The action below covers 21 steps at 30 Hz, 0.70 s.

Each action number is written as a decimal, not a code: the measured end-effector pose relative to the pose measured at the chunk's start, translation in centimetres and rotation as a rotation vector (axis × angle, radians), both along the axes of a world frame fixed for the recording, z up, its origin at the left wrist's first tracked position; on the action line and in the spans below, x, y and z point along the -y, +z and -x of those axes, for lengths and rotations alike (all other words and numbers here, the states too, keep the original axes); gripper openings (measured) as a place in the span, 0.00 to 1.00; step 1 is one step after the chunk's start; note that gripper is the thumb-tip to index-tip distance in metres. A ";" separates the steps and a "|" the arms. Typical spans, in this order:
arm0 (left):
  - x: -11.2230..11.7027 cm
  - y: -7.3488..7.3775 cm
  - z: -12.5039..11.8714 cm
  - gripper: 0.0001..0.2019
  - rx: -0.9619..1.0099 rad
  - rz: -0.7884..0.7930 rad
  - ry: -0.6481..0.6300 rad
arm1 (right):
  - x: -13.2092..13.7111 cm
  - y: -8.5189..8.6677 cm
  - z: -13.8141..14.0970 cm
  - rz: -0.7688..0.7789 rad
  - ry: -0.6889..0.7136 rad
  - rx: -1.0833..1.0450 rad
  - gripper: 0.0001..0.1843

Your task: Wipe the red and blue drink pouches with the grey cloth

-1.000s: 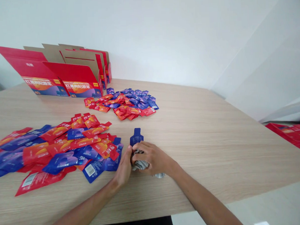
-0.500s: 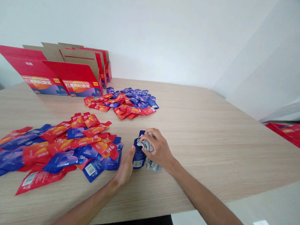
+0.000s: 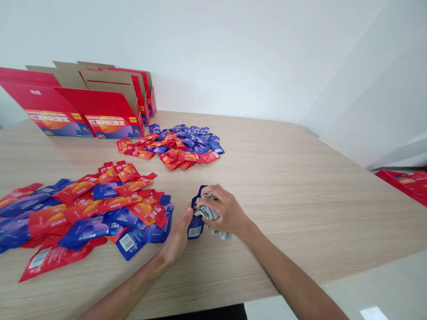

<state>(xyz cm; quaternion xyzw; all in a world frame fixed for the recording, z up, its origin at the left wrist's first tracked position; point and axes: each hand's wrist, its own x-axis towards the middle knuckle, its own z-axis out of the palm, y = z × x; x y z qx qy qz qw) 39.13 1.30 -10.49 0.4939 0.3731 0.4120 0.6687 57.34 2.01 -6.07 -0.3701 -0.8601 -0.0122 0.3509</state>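
Note:
A blue pouch (image 3: 195, 230) with a white barcode label is held by its left edge in my left hand (image 3: 177, 238), thumb on its face. My right hand (image 3: 227, 211) is closed around a crumpled grey striped cloth (image 3: 208, 212), which presses on the upper part of the pouch and covers some of it. To the left of my left hand lies a large heap of red and blue pouches (image 3: 84, 210), overlapping each other.
A smaller heap of red and blue sachets (image 3: 181, 145) lies farther back. Several open red cartons (image 3: 109, 127) stand at the back left by the wall. Another red carton (image 3: 411, 186) shows beyond the table's right edge. The wooden table (image 3: 307, 198) meets a white wall behind.
My right hand and the cloth have shifted slightly over the pouch, and the cloth's loose end has risen a little. The whole view has shifted slightly too.

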 end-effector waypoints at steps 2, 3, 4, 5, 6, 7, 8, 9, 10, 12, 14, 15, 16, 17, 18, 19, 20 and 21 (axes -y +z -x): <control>0.1 1.2 0.6 0.30 -0.051 -0.004 -0.050 | -0.1 0.2 -0.5 -0.007 -0.070 -0.063 0.10; 0.1 2.0 1.1 0.31 -0.087 -0.012 -0.047 | -0.1 0.3 -0.7 -0.012 -0.101 -0.095 0.10; -0.1 2.9 1.7 0.33 -0.122 -0.030 -0.023 | -0.1 0.4 -0.9 -0.022 -0.129 -0.129 0.10; -0.5 3.9 2.6 0.35 -0.159 -0.066 0.020 | -0.1 0.5 -1.1 -0.034 -0.155 -0.162 0.10; -1.1 5.0 3.7 0.37 -0.208 -0.125 0.074 | 0.0 0.6 -1.2 -0.049 -0.176 -0.191 0.10; -1.8 6.1 4.9 0.40 -0.277 -0.203 0.133 | 0.0 0.6 -1.2 -0.062 -0.191 -0.211 0.10; -2.7 7.2 6.4 0.41 -0.387 -0.303 0.196 | 0.0 0.7 -1.2 -0.070 -0.203 -0.223 0.09; -3.7 8.1 8.1 0.41 -0.548 -0.423 0.266 | 0.1 0.7 -1.2 -0.073 -0.209 -0.227 0.09; -4.8 9.0 9.8 0.40 -0.742 -0.523 0.339 | 0.1 0.8 -1.1 -0.077 -0.208 -0.227 0.09; -7.0 10.2 13.4 0.37 -1.092 -0.572 0.434 | 0.2 0.8 -1.0 -0.084 -0.184 -0.222 0.09; -9.0 10.5 16.8 0.34 -1.387 -0.459 0.460 | 0.2 0.8 -0.9 -0.080 -0.161 -0.215 0.10; -10.0 10.3 18.3 0.34 -1.504 -0.389 0.439 | 0.2 0.8 -0.8 -0.072 -0.155 -0.209 0.10; -10.9 9.9 19.6 0.34 -1.597 -0.333 0.400 | 0.2 0.7 -0.8 -0.063 -0.154 -0.204 0.10; -11.7 9.4 20.8 0.34 -1.675 -0.287 0.356 | 0.2 0.7 -0.8 -0.056 -0.156 -0.202 0.10; -12.4 8.7 21.8 0.34 -1.738 -0.250 0.317 | 0.2 0.6 -0.7 -0.052 -0.159 -0.203 0.10; -13.0 8.0 22.7 0.34 -1.785 -0.232 0.272 | 0.2 0.6 -0.7 -0.051 -0.162 -0.206 0.10; -13.5 7.3 23.4 0.34 -1.819 -0.220 0.247 | 0.2 0.5 -0.8 -0.053 -0.164 -0.210 0.10; -14.0 6.5 24.1 0.35 -1.835 -0.216 0.242 | 0.2 0.5 -0.8 -0.057 -0.166 -0.214 0.10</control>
